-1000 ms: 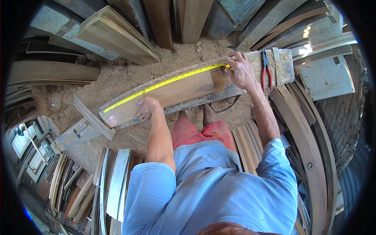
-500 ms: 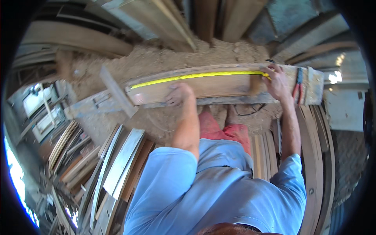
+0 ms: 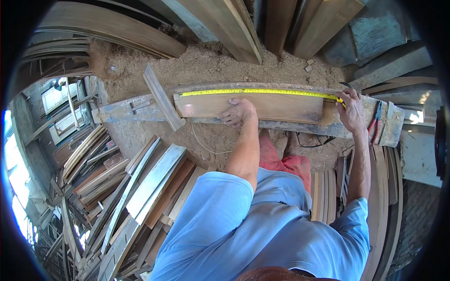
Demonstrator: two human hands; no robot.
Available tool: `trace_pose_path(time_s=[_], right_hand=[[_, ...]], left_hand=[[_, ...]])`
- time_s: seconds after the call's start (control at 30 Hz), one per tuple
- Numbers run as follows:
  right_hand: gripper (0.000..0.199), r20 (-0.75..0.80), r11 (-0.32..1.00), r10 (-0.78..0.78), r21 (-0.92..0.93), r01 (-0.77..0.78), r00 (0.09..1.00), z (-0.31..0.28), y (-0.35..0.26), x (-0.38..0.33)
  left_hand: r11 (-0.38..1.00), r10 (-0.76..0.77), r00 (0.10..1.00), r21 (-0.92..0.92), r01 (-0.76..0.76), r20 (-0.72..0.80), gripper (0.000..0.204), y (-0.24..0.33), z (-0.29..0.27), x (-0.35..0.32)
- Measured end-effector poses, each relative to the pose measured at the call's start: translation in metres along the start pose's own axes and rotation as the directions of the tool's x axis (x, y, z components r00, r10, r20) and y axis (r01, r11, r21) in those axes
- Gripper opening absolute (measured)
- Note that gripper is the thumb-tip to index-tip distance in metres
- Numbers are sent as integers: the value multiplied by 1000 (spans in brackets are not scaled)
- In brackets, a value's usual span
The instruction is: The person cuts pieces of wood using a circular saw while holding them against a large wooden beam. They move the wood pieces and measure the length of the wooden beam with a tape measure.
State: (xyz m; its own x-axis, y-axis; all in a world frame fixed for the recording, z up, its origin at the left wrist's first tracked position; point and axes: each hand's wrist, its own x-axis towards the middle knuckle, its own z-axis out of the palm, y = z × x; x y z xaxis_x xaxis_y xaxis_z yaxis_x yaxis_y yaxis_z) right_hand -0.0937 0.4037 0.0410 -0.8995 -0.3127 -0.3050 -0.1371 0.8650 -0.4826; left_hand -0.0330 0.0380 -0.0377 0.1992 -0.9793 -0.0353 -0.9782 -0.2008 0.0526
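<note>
A flat wooden board (image 3: 281, 107) lies lengthwise on a long, worn bench plank (image 3: 131, 114). Along the board's far edge a yellow tape measure (image 3: 262, 91) is stretched out, nearly from the left end to past the right. My right hand (image 3: 350, 111) is closed on the tape at its right end; its case is mostly hidden by the fingers. With bent fingers my left hand (image 3: 241, 113) grips the board left of its middle, just below the tape. Pliers with red handles (image 3: 374, 127) lie on the bench, right of my right hand.
A narrow wood strip (image 3: 161, 96) lies across the bench, at the board's left end. Stacked offcuts (image 3: 101, 173) and a pale plank (image 3: 154, 185) fill the lower left. Thick beams (image 3: 225, 25) stand beyond the sawdust-covered floor (image 3: 201, 63). A thin cord (image 3: 206, 147) lies near the bench.
The whole view has shifted, so bench, board and hands appear farther right and slightly lower, and sharper. Both hands keep about the same places on the board and tape.
</note>
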Motion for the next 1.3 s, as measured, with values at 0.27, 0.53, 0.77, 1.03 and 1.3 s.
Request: trace_pose_path(time_s=[0.27,0.53,0.77,1.03,1.3], right_hand=[[33,-56,999,-11,-36,9,998,2,7,1],[32,-44,999,28,-15,-29,999,6,11,0],[31,-33,999,51,-7,-51,998,6,10,-1],[33,-22,998,58,-25,-58,998,8,11,0],[33,-44,998,49,-31,-51,998,12,16,-2]], left_hand=[[999,28,998,-22,-29,-58,95,-13,27,18],[999,1,1000,-38,-1,-19,96,-6,24,13],[999,-12,1000,-31,12,6,94,-6,25,16],[998,-11,1000,-68,12,7,95,-4,16,10],[998,7,1000,-59,-9,-24,95,-4,20,9]])
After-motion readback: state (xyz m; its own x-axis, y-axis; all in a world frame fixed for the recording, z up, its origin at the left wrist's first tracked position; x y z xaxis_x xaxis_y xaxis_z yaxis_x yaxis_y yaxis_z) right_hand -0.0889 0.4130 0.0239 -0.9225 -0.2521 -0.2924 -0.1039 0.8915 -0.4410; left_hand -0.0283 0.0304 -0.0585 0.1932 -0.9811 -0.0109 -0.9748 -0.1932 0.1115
